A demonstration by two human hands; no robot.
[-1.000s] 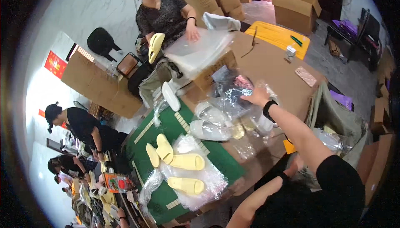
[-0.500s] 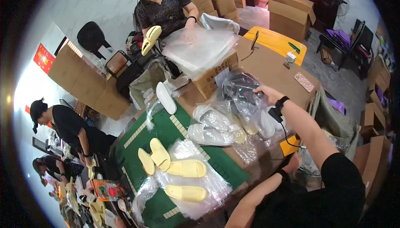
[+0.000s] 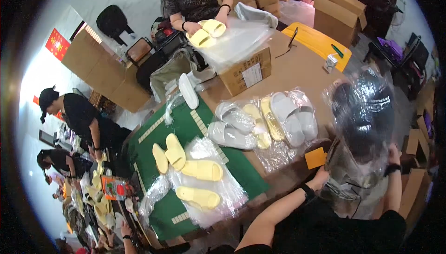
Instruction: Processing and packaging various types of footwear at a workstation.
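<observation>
My right hand grips a clear plastic bag of black slippers, smeared by motion, above an open sack at the table's right edge. My left hand is closed beside the sack's rim, just below an orange card; what it holds, if anything, is hidden. Bagged grey slippers and a second bagged grey pair lie on the table, with yellowish slippers between them. Unbagged yellow slippers rest partly on a stack of clear bags.
Across the table a co-worker's hands hold yellow slippers over plastic sheets on a cardboard box. A white slipper lies by the green mat. A small white device stands at the far right.
My right hand has lifted the bagged black slippers off the table and carried them right, over the sack. The grey pair beneath is uncovered. The co-worker has lowered the yellow slippers onto the sheets.
</observation>
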